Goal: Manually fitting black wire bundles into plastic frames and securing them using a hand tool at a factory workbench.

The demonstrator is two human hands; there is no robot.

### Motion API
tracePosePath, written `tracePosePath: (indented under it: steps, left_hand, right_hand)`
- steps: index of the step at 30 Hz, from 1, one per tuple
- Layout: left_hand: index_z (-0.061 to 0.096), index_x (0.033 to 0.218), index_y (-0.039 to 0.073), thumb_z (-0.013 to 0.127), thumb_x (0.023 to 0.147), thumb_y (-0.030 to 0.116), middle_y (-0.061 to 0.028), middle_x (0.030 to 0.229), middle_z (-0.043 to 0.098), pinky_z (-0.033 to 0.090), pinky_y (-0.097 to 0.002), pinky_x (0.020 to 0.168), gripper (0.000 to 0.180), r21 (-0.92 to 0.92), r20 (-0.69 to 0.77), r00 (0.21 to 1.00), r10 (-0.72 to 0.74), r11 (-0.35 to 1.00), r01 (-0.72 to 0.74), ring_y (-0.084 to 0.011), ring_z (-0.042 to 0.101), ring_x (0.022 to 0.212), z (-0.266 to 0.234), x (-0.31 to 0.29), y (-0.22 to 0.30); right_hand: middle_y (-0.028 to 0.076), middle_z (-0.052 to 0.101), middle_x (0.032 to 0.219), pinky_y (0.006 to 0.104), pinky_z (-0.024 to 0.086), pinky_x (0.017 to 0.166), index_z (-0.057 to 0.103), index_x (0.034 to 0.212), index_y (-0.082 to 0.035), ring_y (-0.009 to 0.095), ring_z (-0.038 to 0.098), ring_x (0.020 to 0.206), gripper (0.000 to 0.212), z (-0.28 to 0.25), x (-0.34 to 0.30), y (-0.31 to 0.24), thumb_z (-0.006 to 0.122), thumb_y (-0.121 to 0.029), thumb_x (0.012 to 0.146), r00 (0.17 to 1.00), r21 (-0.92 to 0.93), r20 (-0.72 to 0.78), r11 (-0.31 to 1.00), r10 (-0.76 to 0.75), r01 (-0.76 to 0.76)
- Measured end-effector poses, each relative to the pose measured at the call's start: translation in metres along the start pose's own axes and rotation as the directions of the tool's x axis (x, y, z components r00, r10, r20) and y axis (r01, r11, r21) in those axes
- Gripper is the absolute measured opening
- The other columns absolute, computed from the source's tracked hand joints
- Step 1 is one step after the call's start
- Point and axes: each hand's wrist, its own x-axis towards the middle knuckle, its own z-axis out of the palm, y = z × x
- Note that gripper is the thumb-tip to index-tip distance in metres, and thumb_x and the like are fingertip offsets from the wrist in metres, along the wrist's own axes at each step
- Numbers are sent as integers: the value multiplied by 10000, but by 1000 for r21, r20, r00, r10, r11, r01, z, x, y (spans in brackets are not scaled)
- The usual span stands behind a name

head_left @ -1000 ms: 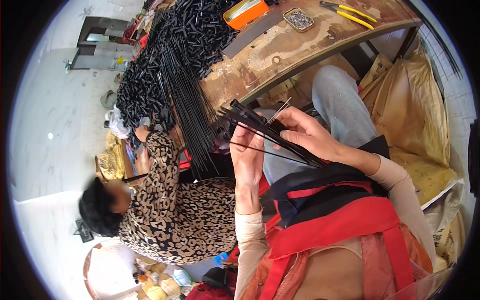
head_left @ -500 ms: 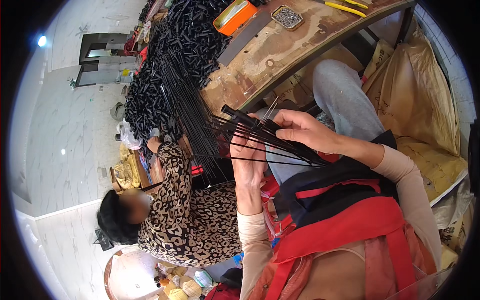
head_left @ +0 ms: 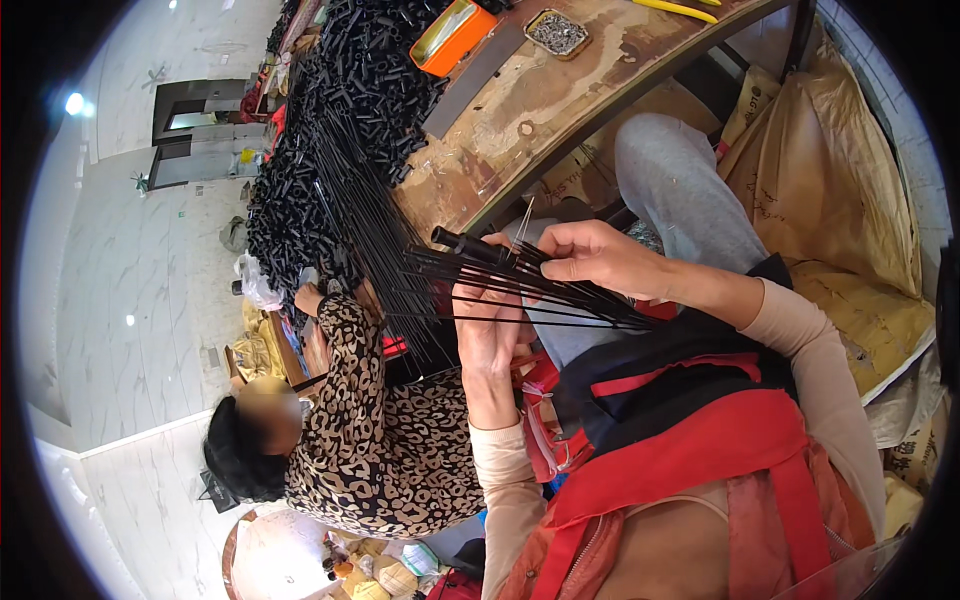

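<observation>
My left hand (head_left: pixel 487 345) is closed around a loose bundle of thin black rods (head_left: pixel 590 302), held over my lap. A short black tube with a wider end (head_left: pixel 460 243) lies across the top of that hand, touching the rods. Thin silvery pins (head_left: pixel 523 225) stick up beside the tube. My right hand (head_left: pixel 605 262) comes in from the right, thumb and forefinger pinched on the rods near these pins. Its other fingertips are partly hidden behind the bundle.
A wooden workbench (head_left: pixel 510 150) bears a heap of black tubes (head_left: pixel 350 70), more black rods (head_left: pixel 365 210), an orange box (head_left: pixel 455 45), a tin of small metal bits (head_left: pixel 557 35) and yellow-handled pliers (head_left: pixel 680 8). A co-worker in a leopard-print top (head_left: pixel 370 450) sits left. Sacks (head_left: pixel 810 170) stand right.
The whole view has shifted slightly. Both hands, with the rods and tube, sit a little lower and further left against the bench; the silvery pins now stand more upright. The grip looks the same.
</observation>
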Motion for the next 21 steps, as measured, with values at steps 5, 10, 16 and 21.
tracePosePath:
  steps: [5, 10, 16, 21]
  left_hand:
    - [493, 1261, -28, 639, 909, 72, -92, 1057, 600, 532, -331, 764, 393, 5, 7, 1000, -27, 1000, 27, -199, 615, 901, -6, 2, -3]
    - [494, 1258, -28, 631, 898, 43, -104, 1083, 593, 547, -339, 794, 392, -32, 68, 997, -29, 999, 31, -213, 628, 927, -18, 7, -7]
    - [545, 1208, 24, 639, 922, 98, -105, 1224, 532, 563, -408, 904, 310, -97, 226, 972, -66, 991, 90, -299, 584, 1144, -34, 9, -9]
    - [569, 1194, 62, 525, 1001, 264, -53, 1091, 600, 502, -409, 965, 283, -237, -6, 1000, -25, 971, 23, -221, 610, 1011, -20, 20, -26]
  right_hand:
    - [8, 613, 906, 226, 456, 781, 598, 993, -7, 64, 564, 855, 80, -7, 2, 5, 614, -64, 938, 1000, 181, 17, 983, 21, -24]
    - [6, 627, 919, 228, 470, 818, 617, 982, 3, 81, 594, 877, 82, -14, 4, 6, 622, -63, 934, 989, 295, 103, 946, 109, -135]
    - [25, 651, 934, 253, 468, 858, 645, 989, -3, 99, 606, 922, 117, -16, 6, 10, 670, -82, 907, 961, 402, 181, 876, 211, -268]
    - [40, 664, 971, 254, 469, 862, 672, 972, 9, 107, 614, 921, 117, -3, 2, 15, 688, -66, 884, 995, 443, 30, 891, 95, -98]
